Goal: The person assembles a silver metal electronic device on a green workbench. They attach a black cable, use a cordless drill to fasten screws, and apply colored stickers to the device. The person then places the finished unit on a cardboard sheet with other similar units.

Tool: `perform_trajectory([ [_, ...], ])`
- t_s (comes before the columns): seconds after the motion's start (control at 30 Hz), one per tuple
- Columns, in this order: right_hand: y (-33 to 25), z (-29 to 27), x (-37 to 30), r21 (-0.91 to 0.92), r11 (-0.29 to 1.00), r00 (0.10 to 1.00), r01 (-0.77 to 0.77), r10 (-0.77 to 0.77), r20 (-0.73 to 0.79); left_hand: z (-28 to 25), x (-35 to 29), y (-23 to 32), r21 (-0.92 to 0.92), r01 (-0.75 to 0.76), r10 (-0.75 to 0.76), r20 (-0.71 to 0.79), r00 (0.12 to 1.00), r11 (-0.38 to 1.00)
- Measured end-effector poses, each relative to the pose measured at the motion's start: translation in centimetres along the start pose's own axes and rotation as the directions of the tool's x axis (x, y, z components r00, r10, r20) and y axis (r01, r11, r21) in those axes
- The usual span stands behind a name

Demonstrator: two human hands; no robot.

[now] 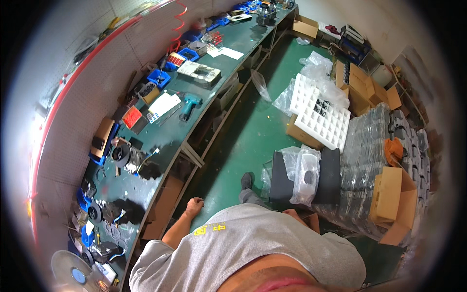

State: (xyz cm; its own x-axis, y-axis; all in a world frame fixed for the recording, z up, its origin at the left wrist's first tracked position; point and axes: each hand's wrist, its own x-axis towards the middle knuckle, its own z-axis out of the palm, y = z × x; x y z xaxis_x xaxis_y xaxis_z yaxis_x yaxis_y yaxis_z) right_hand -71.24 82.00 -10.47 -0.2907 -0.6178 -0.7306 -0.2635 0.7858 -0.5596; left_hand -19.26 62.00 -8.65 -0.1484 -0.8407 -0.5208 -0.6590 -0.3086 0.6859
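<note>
The left hand (194, 206) hangs loosely curled, its fingers (198, 200) drawn together and holding nothing, over the green floor (243, 131). Just left of those fingers runs the edge of the long green table (160, 141). Of the right hand (293, 213) only a sliver shows past the grey shirt; whether its fingers are spread I cannot tell. Just beyond them stands a black flat panel (331, 177) draped with a clear plastic bag (306, 175).

I see open green floor (243, 131) between the cluttered worktop (160, 136) and stacked trays (369, 160); the black stool (306, 180) blocks my right.
</note>
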Motion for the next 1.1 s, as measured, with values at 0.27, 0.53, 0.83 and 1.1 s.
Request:
perform_trajectory([
  [0.27, -8.9, -5.6, 13.6, -0.09, 0.966, 0.969, 0.243, -0.247, -0.032, -4.5, 8.4, 9.8, 0.177, 0.048, -0.046, -0.012, 0.999, 0.983],
  [0.53, -22.4, -13.4, 24.6, 0.392, 0.901, 0.966, 0.187, -0.095, -0.241, -6.9, 13.2, 14.1, 0.167, -0.11, 0.146, -0.218, 0.965, 0.98],
  [0.83, -15.5, -8.4, 22.1, 0.293, 0.946, 0.974, -0.138, 0.183, -0.131, -11.0, 23.6, 16.8, 0.453, -0.067, 0.248, -0.355, 0.902, 0.889],
  [1.1, -20.7, -9.0, 17.5, -0.007, 1.0, 1.0, 0.019, -0.019, -0.024, -17.1, 37.2, 24.9, 0.392, 0.103, 0.138, -0.54, 0.83, 0.914],
])
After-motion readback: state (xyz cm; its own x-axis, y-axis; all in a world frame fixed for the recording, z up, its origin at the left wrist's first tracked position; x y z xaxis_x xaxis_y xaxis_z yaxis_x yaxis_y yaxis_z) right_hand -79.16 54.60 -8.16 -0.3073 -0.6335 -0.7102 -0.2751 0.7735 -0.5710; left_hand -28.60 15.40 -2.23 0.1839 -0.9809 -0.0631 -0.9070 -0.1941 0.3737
